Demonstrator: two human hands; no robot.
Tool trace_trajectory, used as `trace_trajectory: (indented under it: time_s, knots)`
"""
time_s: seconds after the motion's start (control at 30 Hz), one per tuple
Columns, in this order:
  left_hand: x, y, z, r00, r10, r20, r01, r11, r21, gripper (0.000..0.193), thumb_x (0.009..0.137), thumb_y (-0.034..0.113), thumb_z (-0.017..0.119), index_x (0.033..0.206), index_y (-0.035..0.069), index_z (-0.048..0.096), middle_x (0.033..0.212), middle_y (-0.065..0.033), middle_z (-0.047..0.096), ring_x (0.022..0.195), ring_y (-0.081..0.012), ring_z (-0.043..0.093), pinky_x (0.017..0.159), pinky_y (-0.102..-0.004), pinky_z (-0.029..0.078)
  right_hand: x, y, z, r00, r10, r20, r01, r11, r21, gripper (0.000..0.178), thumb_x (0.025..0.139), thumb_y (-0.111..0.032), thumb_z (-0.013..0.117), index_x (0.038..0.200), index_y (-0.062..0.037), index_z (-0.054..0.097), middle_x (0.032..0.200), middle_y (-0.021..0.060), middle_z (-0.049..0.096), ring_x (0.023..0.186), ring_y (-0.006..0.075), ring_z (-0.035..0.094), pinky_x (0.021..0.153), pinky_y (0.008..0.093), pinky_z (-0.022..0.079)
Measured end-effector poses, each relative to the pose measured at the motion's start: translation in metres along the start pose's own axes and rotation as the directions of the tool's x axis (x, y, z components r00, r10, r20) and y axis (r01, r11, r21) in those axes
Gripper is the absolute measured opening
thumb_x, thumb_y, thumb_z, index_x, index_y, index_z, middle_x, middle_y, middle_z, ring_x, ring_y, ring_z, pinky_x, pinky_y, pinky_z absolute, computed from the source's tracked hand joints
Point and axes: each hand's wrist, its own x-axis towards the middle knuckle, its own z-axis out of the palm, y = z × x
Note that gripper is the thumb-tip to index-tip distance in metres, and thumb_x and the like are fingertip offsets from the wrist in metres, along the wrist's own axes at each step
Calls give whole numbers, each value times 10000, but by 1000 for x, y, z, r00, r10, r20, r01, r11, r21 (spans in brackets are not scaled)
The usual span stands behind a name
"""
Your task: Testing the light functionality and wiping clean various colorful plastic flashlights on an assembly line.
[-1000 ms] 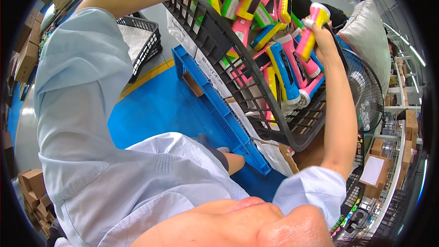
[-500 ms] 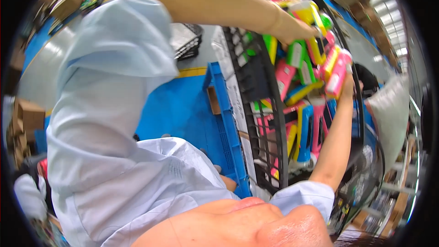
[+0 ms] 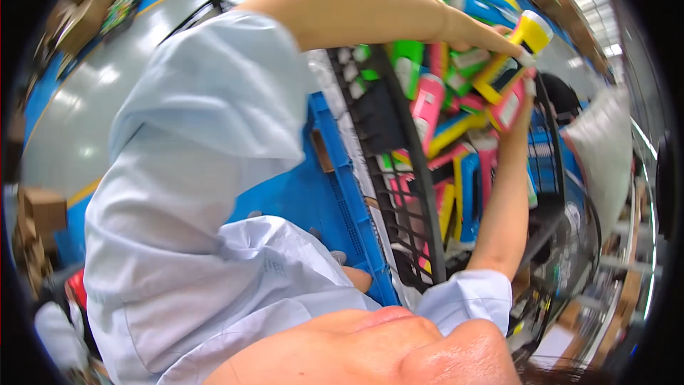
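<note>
My left hand [image 3: 510,44] reaches across the top of a black basket [image 3: 417,142]. Its fingers are closed on a yellow flashlight [image 3: 533,28] with a black panel and a pale round head, raised above the pile. My right hand [image 3: 529,93], coming up from the lower right, is closed around a pink flashlight [image 3: 507,108] just below it. The two hands nearly meet, and their fingertips are partly hidden. Under them lie several mixed flashlights, among them a pink one [image 3: 427,108], a green one [image 3: 407,70] and a blue one [image 3: 467,196].
A blue plastic crate [image 3: 349,207] stands beside the basket, on its left. A pale stuffed sack [image 3: 602,142] is on the right. Cardboard boxes [image 3: 44,210] are stacked at the far left, and the floor [image 3: 78,107] is grey and blue with yellow lines.
The yellow flashlight has come up at the basket's far right side in my left hand. My right hand has moved slightly up and left with the pink flashlight. The whole view has shifted a little.
</note>
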Motion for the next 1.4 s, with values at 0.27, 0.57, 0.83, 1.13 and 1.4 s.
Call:
trace_trajectory:
  time_s: [0.27, 0.57, 0.83, 1.13, 1.4]
  knots:
    - [-55, 57, 41, 974, 195, 111, -188, 979, -73, 785, 745, 425, 625, 1364, 122, 249, 1245, -112, 435, 1126, -209, 426, 945, -326, 351, -46, -44, 18, 993, -13, -114, 12, 1000, -7, 546, 806, -454, 557, 1196, -87, 450, 1124, 91, 561, 992, 235, 566, 851, 387, 473]
    - [-145, 161, 100, 752, 557, 354, -563, 821, -96, 818, 731, 272, 641, 1367, 40, 180, 1220, -156, 404, 1120, -229, 396, 961, -320, 331, -178, -123, 54, 917, -352, -188, 349, 936, -52, 425, 879, -391, 471, 1178, -89, 475, 1107, 72, 575, 993, 207, 571, 851, 349, 477]
    - [-277, 156, 273, 358, 858, 368, -892, 431, -139, 927, 497, 436, 740, 1317, 224, 363, 1021, -272, 415, 1012, -422, 411, 886, -462, 385, -458, -94, 123, 416, -669, -616, 583, 716, -384, 512, 822, -373, 521, 1216, -57, 443, 1218, 123, 493, 1112, 242, 487, 930, 391, 413]
    - [-524, 63, 480, -386, 530, 755, -175, 762, -624, 1032, 515, 266, 761, 1388, 200, 213, 1234, -259, 275, 1209, -446, 217, 1013, -457, 202, -739, 74, 300, -268, -492, -828, 446, 698, -560, 579, 843, -405, 492, 1291, -64, 356, 1282, 126, 438, 1163, 273, 446, 971, 411, 377]
    - [-647, 0, 578, -234, 367, 900, -117, 909, -401, 876, 568, 369, 757, 1266, 8, 367, 1117, -234, 442, 1057, -348, 420, 941, -383, 342, -877, 153, 350, -745, -90, -661, 351, 790, -503, 461, 859, -313, 556, 1201, -22, 450, 1061, 85, 540, 959, 168, 542, 829, 318, 446]
